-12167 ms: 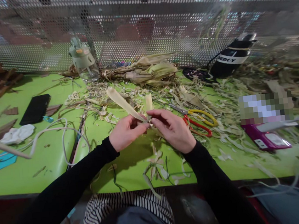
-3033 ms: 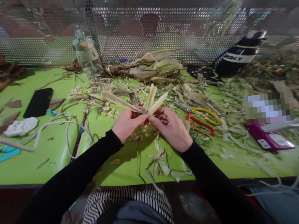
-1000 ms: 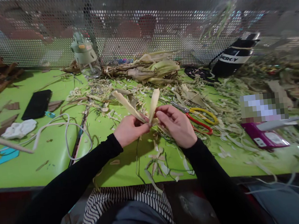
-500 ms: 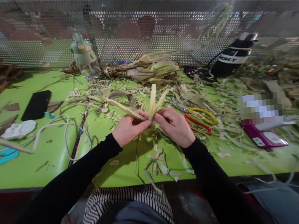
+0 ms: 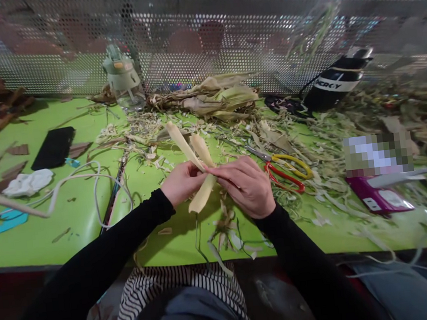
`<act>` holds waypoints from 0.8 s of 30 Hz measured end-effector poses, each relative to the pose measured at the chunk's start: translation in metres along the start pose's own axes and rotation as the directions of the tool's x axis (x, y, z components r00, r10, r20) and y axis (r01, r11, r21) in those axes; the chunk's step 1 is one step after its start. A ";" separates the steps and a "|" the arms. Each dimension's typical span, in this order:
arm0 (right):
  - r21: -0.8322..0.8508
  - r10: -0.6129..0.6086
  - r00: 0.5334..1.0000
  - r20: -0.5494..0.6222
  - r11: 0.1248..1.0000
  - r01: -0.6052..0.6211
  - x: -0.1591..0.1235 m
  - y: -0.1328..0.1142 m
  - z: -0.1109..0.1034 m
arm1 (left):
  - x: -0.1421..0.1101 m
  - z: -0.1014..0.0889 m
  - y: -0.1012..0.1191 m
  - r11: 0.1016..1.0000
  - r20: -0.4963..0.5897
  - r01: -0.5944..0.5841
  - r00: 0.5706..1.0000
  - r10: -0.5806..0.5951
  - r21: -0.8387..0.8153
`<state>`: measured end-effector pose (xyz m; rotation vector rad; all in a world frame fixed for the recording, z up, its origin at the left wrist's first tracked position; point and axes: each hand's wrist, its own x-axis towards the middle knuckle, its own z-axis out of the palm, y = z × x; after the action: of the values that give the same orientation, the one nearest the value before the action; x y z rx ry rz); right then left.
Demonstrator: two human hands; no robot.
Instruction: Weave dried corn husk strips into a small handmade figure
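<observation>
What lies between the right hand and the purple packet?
In the head view, red-and-yellow-handled scissors, then scattered husk scraps, lie between the right hand and the packet.

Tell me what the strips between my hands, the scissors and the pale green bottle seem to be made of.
Strips: probably dried corn husk, matte and pale, with curled edges.
Scissors: grey blades look like metal, from their dull sheen; smooth red and yellow handles are likely plastic.
Bottle: probably plastic, opaque above; its see-through base could be glass.

Perforated screen (image 5: 171, 52) behind green table (image 5: 77, 210)
</observation>
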<state>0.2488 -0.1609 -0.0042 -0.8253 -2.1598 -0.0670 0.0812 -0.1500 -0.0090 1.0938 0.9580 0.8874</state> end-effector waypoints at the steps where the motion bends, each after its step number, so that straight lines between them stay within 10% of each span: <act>1: -0.022 -0.009 1.000 0.022 1.000 0.009 0.000 0.000 -0.001 | 0.001 -0.001 -0.001 0.999 -0.007 -0.020 1.000 0.020 0.033; 14: -0.095 -0.268 0.923 0.276 0.948 0.304 -0.002 0.005 -0.006 | 0.003 -0.016 0.002 0.955 0.293 0.107 0.937 -0.190 0.278; 24: 0.030 -0.260 0.918 0.301 0.964 0.263 -0.002 0.007 -0.002 | 0.002 -0.016 -0.004 0.919 0.317 -0.071 0.946 -0.061 0.388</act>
<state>0.2551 -0.1574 -0.0058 -0.5743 -2.5540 -0.0935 0.0675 -0.1439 -0.0160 1.5359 0.8747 0.4989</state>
